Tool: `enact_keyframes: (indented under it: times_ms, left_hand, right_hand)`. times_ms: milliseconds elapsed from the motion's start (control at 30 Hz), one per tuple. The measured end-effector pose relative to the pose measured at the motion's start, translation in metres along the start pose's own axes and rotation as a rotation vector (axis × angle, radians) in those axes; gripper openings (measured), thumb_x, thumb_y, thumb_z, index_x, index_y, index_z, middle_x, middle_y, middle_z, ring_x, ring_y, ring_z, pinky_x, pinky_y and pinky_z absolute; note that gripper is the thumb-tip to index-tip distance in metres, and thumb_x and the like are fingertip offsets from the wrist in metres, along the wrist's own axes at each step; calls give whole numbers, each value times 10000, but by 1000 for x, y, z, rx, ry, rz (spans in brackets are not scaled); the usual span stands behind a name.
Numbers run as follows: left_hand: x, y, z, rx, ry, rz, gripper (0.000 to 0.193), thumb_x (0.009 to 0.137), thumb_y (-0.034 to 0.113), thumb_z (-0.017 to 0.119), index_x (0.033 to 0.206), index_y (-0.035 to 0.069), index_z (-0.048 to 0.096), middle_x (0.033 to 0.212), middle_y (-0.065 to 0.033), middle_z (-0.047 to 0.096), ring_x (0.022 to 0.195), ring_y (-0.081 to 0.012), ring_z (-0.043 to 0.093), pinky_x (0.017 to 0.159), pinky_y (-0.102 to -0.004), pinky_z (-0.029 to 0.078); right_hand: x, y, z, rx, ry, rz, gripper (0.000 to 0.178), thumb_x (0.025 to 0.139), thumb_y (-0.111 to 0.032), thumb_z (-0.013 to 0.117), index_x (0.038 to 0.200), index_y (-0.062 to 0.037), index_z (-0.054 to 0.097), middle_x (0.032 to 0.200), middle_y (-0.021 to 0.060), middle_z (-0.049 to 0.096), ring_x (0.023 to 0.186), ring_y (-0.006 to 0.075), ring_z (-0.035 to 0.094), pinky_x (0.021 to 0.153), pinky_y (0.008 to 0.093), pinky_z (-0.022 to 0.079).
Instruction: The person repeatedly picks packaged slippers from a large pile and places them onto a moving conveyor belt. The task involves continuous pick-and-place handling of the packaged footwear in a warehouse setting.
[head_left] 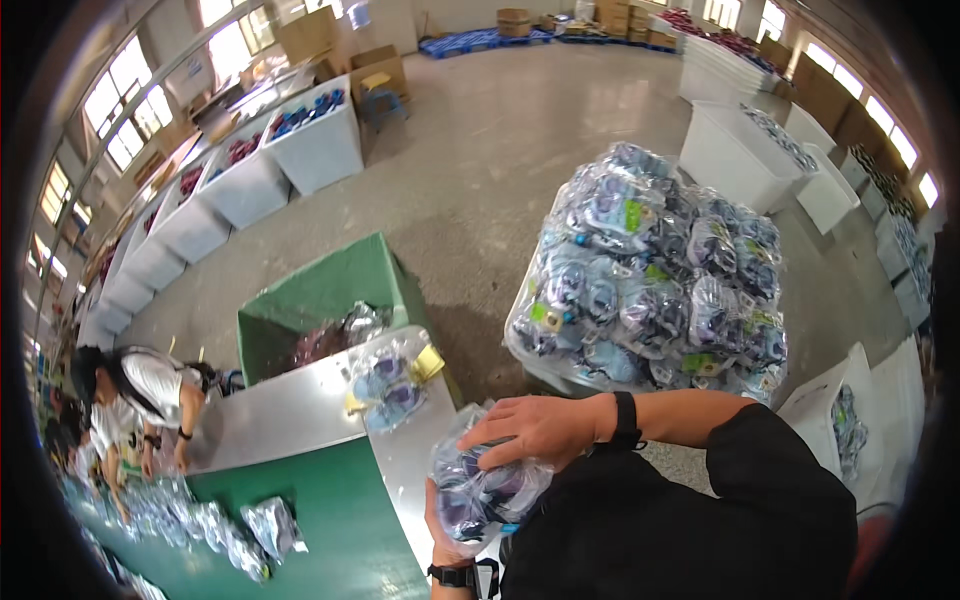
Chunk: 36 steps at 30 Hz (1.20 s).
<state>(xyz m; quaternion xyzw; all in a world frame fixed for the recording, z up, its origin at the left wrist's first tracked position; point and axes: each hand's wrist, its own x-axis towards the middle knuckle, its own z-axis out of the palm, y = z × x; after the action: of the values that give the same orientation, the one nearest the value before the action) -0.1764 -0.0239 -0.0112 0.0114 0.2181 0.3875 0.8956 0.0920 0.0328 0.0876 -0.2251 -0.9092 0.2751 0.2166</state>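
Note:
A clear plastic bag of blue and purple shoes is between my hands, close to my body at the metal table's end. My left hand supports it from the left side, its fingers mostly hidden beneath. Across the top lies my right hand, fingers curved over the plastic. Just beyond, another bagged pair of light blue shoes rests on the metal tabletop, with yellow pieces beside it.
A large bin heaped with bagged shoes stands ahead on the right. Past the table is a green bin with plastic bags inside. Co-workers handle bagged items along a green conveyor belt. White bins line the left.

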Motion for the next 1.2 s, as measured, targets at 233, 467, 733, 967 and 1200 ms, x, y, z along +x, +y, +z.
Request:
enact_keyframes:
  times_ms: [233, 467, 733, 967, 1200]
  left_hand:
    - [8, 9, -40, 519, 180, 84, 664, 1103, 614, 372, 1444, 89, 591, 1267, -172, 691, 1148, -325, 672, 971, -493, 561]
    - [-15, 19, -73, 815, 544, 301, 598, 1117, 540, 427, 1361, 22, 601, 1052, -115, 686, 947, -248, 682, 828, -392, 564]
    - [-32, 23, -109, 884, 555, 282, 516, 1104, 444, 540, 1380, 10, 590, 1079, -124, 695, 947, -225, 689, 806, -359, 572]
    - [-55, 33, -143, 954, 598, 337, 586, 1099, 499, 522, 1382, -12, 570, 1055, -119, 687, 918, -213, 687, 778, -340, 569]
    - [-70, 61, -162, 934, 734, 339, 526, 1094, 435, 554, 1382, 0, 621, 1079, -132, 720, 942, -218, 699, 820, -347, 574]
  right_hand:
    - [-63, 17, -50, -102, 444, 322, 602, 771, -314, 856, 1264, -45, 636, 1230, 162, 659, 1124, 377, 663, 930, 456, 549]
    - [-127, 56, -140, -685, 757, 704, 639, 743, -335, 871, 1262, -42, 638, 1108, 158, 651, 1077, 375, 624, 926, 467, 525]
    - [-176, 135, -94, -831, 464, 943, 485, 778, -337, 848, 1148, -65, 691, 1118, 129, 633, 1080, 363, 608, 932, 481, 517]
    - [-178, 140, -38, -633, 465, 944, 348, 824, -278, 799, 1083, -67, 701, 1073, 132, 654, 1087, 369, 616, 921, 494, 516]
    - [-162, 115, -41, -622, 514, 764, 315, 824, -216, 796, 1067, -33, 711, 1089, 171, 676, 1046, 387, 634, 924, 492, 513]
